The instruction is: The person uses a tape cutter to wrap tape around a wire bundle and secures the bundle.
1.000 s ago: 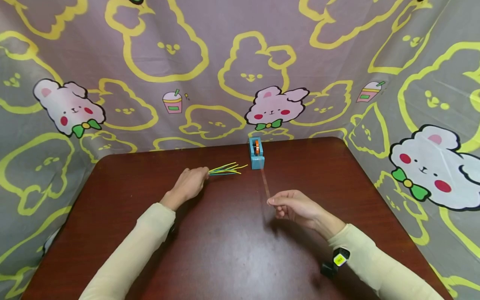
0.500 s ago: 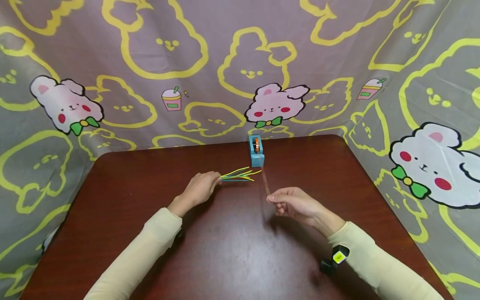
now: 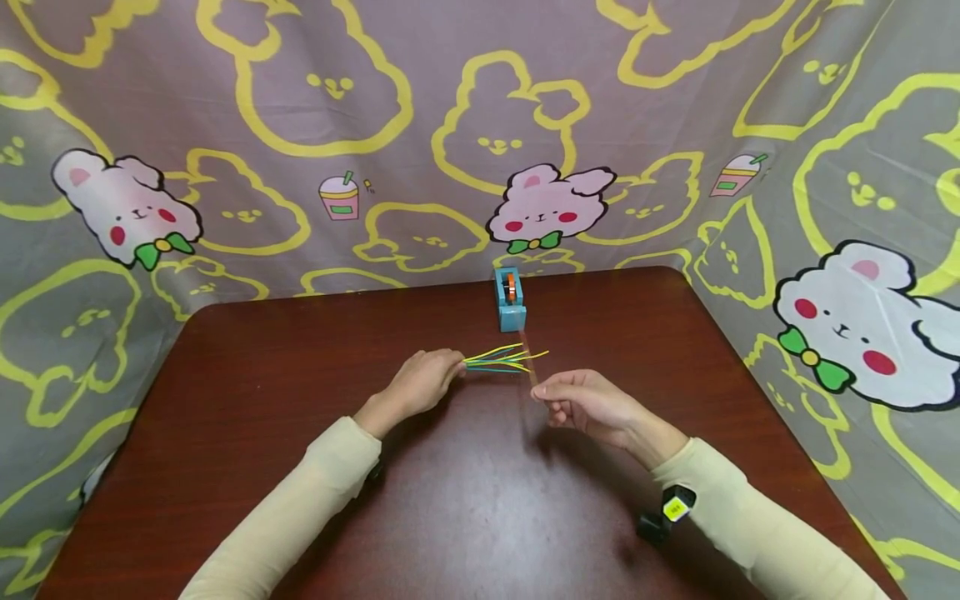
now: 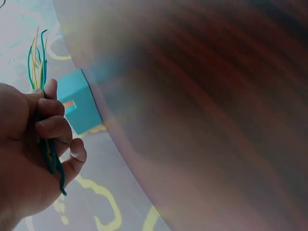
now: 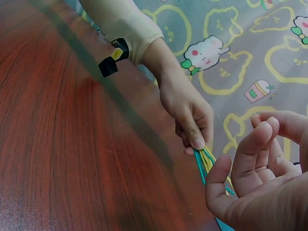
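My left hand (image 3: 423, 382) grips a bundle of thin yellow and teal wires (image 3: 498, 361), whose loose ends fan out to the right. In the left wrist view, the fingers curl round the wires (image 4: 44, 67) and the other ends stick out past the palm. My right hand (image 3: 592, 407) pinches the end of a clear tape strip (image 3: 527, 343) between thumb and index finger. That strip runs back, taut, to a blue tape dispenser (image 3: 513, 319) with an orange roll. The wire tips cross the strip in the head view; whether they touch it, I cannot tell.
A dark red-brown wooden table (image 3: 247, 433) lies under both hands. Behind and beside it hangs a grey curtain (image 3: 420, 100) with yellow outlines and rabbit prints. The dispenser stands near the table's far edge.
My left hand has moved right and slightly toward me with the wires, bringing their tips to the tape strip. The right hand has stayed nearly still, holding the tape out.
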{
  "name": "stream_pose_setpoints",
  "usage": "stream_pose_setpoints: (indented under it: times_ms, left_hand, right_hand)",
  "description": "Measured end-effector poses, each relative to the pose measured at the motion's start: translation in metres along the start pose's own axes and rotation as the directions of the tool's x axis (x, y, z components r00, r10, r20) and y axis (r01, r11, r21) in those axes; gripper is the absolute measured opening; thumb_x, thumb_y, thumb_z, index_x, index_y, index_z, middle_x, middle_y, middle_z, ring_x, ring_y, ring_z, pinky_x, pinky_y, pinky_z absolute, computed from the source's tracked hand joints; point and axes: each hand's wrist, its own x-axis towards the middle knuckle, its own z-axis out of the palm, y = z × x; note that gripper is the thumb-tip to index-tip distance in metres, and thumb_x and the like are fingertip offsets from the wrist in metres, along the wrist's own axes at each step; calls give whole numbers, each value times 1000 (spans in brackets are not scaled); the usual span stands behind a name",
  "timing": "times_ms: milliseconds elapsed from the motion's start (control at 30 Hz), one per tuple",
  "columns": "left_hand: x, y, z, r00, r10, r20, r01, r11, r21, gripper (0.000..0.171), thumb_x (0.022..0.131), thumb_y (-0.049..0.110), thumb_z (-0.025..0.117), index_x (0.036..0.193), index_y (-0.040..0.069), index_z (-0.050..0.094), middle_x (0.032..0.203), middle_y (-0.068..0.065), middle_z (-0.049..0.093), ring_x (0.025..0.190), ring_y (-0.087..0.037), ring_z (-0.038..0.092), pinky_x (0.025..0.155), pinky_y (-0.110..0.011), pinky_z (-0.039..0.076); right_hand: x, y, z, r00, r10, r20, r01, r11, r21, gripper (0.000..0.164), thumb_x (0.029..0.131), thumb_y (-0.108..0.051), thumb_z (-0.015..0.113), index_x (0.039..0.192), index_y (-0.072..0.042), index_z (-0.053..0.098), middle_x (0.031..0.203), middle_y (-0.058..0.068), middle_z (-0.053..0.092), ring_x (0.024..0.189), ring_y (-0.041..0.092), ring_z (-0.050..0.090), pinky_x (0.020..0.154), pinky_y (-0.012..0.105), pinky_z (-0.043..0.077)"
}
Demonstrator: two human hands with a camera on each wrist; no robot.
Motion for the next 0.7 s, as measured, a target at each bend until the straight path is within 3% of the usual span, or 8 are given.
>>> stream_pose_setpoints:
  times_ms: [267, 700]
  left_hand:
    - [6, 21, 3, 999, 38, -2, -38, 999, 17, 24, 106, 18, 53, 86, 10, 63, 73, 6, 51, 65, -15, 51, 62, -39, 45]
    - [10, 55, 8, 997, 72, -26, -71, 997, 27, 24, 104, 18, 56, 83, 9, 62, 72, 5, 52, 62, -17, 53, 60, -39, 46]
  right_hand:
    - [0, 0, 0, 1000, -9, -5, 9, 1000, 20, 20, 98, -4, 61, 91, -10, 78, 72, -3, 61, 61, 7, 53, 68, 26, 49]
    - [0, 4, 2, 1000, -9, -5, 9, 999, 39, 23, 98, -3, 60, 87, -12, 77, 72, -4, 62, 59, 5, 52, 67, 25, 50]
